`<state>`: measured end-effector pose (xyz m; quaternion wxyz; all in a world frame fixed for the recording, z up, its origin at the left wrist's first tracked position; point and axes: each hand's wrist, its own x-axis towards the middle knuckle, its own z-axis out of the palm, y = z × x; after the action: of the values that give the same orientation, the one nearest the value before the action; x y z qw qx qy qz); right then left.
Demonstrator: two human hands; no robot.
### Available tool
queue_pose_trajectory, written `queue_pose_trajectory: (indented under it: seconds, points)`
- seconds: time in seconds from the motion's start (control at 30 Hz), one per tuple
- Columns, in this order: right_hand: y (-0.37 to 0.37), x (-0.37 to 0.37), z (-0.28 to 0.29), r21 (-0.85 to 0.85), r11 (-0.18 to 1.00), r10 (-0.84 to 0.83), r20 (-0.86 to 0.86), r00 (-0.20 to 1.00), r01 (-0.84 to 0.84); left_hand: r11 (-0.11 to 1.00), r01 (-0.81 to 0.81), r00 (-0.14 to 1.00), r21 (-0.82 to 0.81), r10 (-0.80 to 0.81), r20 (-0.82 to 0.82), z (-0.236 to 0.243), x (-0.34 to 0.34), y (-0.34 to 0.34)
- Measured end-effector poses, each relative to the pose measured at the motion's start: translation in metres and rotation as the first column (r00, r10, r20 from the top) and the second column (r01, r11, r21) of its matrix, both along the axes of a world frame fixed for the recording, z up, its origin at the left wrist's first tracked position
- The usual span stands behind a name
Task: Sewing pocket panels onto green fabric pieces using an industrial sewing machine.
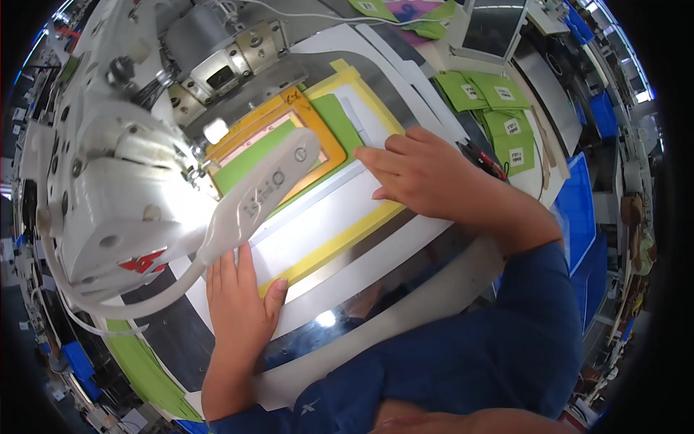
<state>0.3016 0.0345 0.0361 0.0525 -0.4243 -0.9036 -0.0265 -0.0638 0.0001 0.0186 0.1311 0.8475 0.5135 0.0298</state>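
My left hand (242, 300) lies flat on a white board (311, 239) edged with yellow tape (340, 242), fingers stretched out and holding nothing. My right hand (419, 173) has its index fingertip at the right edge of a green fabric piece (340, 119). Its thumb is apart from that finger, and the other fingers are bent. An orange-yellow frame plate (318, 123) with a rectangular window lies over the green fabric, beside the sewing machine's needle area. More green (253, 155) shows inside the window. A white lamp head (271, 177) covers part of the plate.
A white sewing machine (108, 210) with a lit needle area stands at the left. Labelled green fabric pieces (499, 108) lie at the right, near dark-handled snips (484, 160). A blue bin (578, 210) stands farther right. More green pieces (148, 369) are stacked at lower left.
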Motion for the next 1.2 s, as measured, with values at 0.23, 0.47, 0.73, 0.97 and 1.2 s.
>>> queue_pose_trajectory:
  seconds: [0.23, 0.47, 0.73, 0.97, 1.2]
  points:
    - [0.009, 0.007, -0.006, -0.014, 0.998, 0.062, -0.022, 0.998, -0.062, 0.997, 0.081, 0.995, -0.016, -0.082, -0.056, -0.002, -0.001, -0.003]
    - [0.011, 0.007, -0.014, -0.015, 0.992, 0.12, -0.265, 0.957, -0.128, 0.993, 0.113, 0.985, 0.027, -0.108, -0.137, -0.005, -0.002, -0.007]
    - [0.007, 0.0, -0.02, -0.049, 0.984, 0.152, -0.254, 0.955, -0.169, 0.992, 0.115, 0.979, 0.057, -0.103, -0.173, -0.005, -0.003, -0.013]
    - [0.005, -0.004, -0.015, -0.092, 0.992, 0.06, -0.254, 0.965, -0.086, 0.992, 0.117, 0.983, 0.052, -0.108, -0.147, -0.006, -0.006, -0.012]
    - [0.002, -0.004, -0.018, -0.087, 0.991, 0.074, -0.257, 0.964, -0.099, 0.996, 0.081, 0.983, 0.045, -0.072, -0.171, -0.001, -0.003, -0.015]
